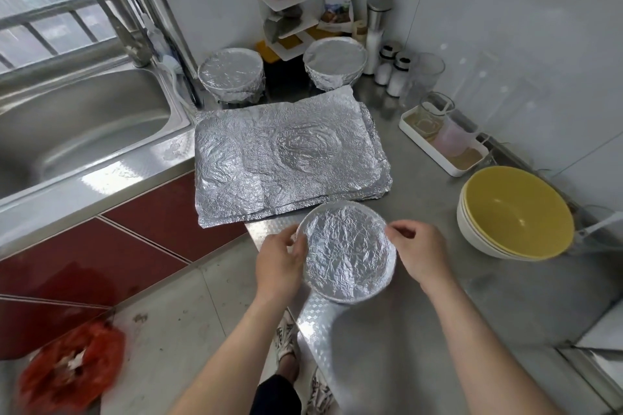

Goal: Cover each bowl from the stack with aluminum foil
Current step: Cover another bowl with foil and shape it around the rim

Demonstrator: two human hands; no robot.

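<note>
- The foil-covered bowl [349, 253] sits at the counter's [438, 313] edge, just on the near side of the pile of foil sheets [286, 158].
- The left hand [281, 261] curls round its left rim.
- The right hand [418, 251] pinches the foil at its right rim.
- Beyond the pile stand a wrapped bowl [231, 74] and a second wrapped bowl [334, 64].
- Right of the pile, the stack of yellow bowls [515, 212] is uncovered.

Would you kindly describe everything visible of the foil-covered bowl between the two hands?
The round bowl covered in crinkled silver foil stands upright near the front edge of the steel counter, beside the flat foil sheets. Foil spans its top and wraps over the rim, hiding the bowl. The left hand grips its left rim; the right hand pinches its right rim.
</note>
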